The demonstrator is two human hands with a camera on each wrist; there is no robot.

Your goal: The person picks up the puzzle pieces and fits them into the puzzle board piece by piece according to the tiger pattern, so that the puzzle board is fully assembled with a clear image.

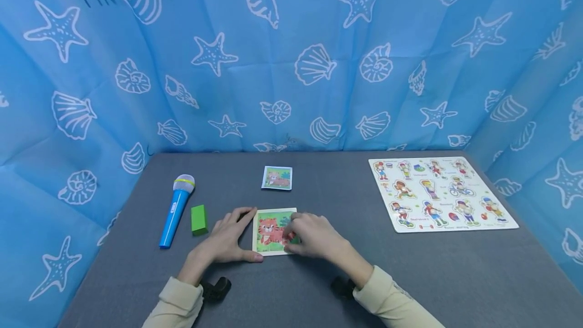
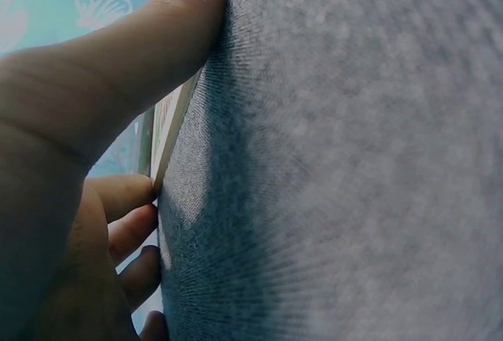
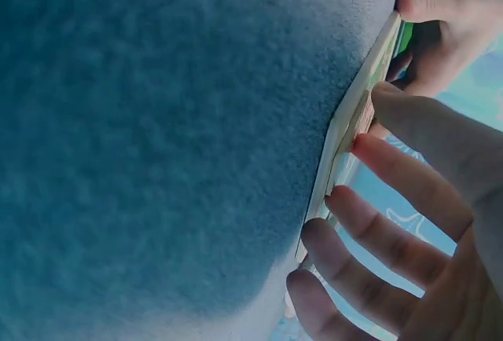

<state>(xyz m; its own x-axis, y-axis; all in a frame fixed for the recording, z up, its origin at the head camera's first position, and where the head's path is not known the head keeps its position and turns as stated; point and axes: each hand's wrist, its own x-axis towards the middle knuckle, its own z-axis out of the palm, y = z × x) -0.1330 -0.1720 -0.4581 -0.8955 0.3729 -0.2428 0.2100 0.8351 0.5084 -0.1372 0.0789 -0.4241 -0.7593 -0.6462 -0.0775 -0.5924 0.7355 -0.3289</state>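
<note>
A small square puzzle board [image 1: 275, 254] with a cream frame and an orange tiger picture lies on the table. My left hand [image 1: 227, 239] holds its left side, the thumb at the near corner and the index finger at the far corner. Over its right part is my right hand [image 1: 314, 237], thumb and index finger pinching a thin puzzle piece [image 3: 358, 124]. In the right wrist view this piece sits slightly tilted above the frame. The right hand's other fingertips touch or come close to the board's edge. From the head view, that hand covers much of the piece.
Behind the board lies a small square picture card [image 1: 277, 178]. A blue toy microphone [image 1: 172, 216] and a green block [image 1: 199, 219] are on the left. At the right back lies a larger white puzzle board [image 1: 387, 186] with sports figures. A blue curtain [image 1: 291, 54] hangs behind the grey table [image 1: 282, 297].
</note>
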